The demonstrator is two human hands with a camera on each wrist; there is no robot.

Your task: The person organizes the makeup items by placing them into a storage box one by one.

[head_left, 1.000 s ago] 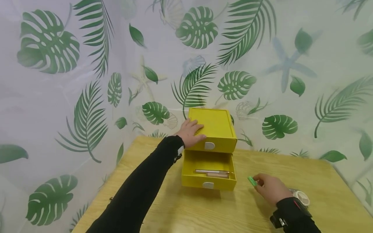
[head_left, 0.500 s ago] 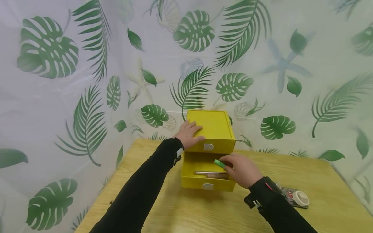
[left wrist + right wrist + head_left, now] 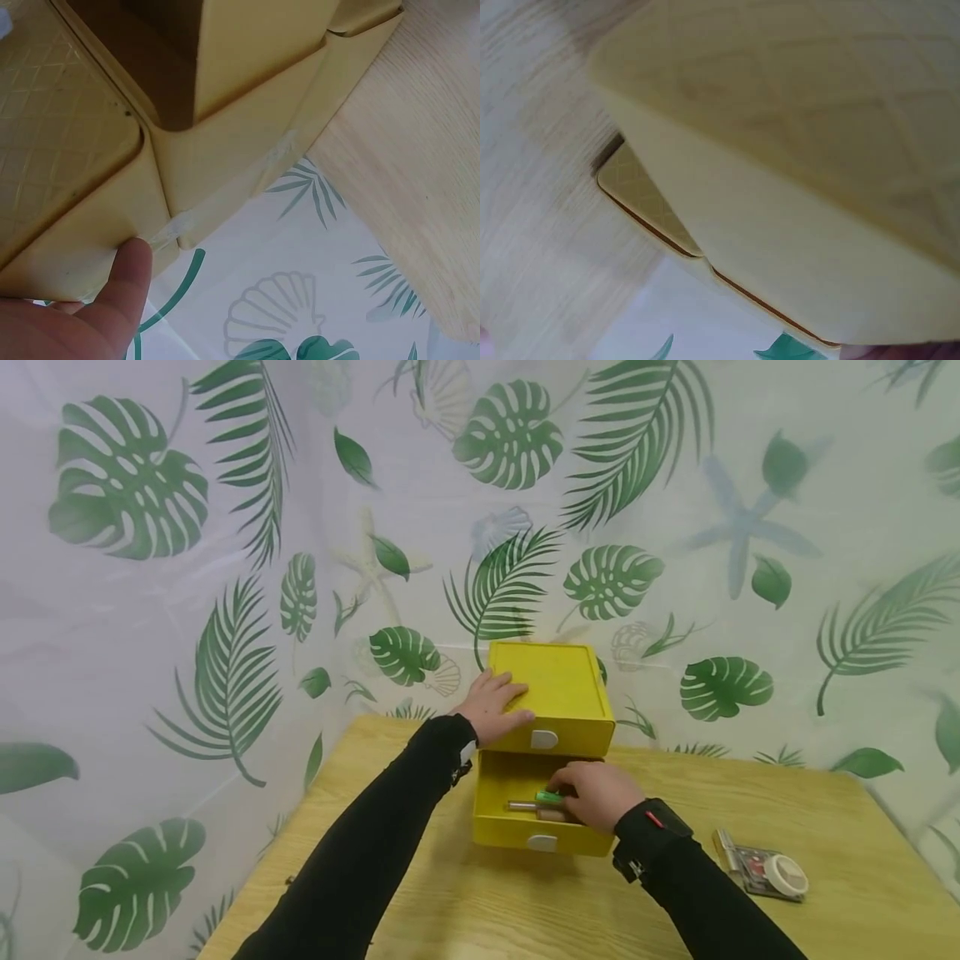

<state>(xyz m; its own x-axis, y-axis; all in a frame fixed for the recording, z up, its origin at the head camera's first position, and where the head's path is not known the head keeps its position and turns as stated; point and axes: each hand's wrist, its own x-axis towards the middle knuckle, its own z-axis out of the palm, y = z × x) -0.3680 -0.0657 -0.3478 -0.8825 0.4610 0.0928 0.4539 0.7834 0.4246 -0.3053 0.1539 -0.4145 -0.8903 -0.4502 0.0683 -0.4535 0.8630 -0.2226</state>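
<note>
A yellow two-drawer box [image 3: 551,681] stands on the table, its lower drawer [image 3: 502,832] pulled out. My left hand [image 3: 491,706] rests on the box's upper left edge, fingers extended; in the left wrist view a fingertip [image 3: 133,259] touches its yellow wall. Inside the lower drawer, my right hand [image 3: 600,795] pinches a small green stick-shaped thing [image 3: 549,797]. Beside it lie a thin silvery stick [image 3: 521,806] and a pinkish tube [image 3: 551,816], partly hidden by the drawer front and fingers. In the right wrist view, the drawer's patterned surface [image 3: 795,135] hides most of my hand.
On the wooden table [image 3: 435,893], right of my right arm, lie a round white-rimmed item [image 3: 786,875], a flat clear-and-dark case [image 3: 753,867] and a silvery stick [image 3: 726,850]. A leaf-printed curtain [image 3: 420,568] hangs behind and left of the table.
My right hand has moved left from above the table, carrying the green stick-shaped thing over the drawer's side and down inside. My left hand stays on the box.
</note>
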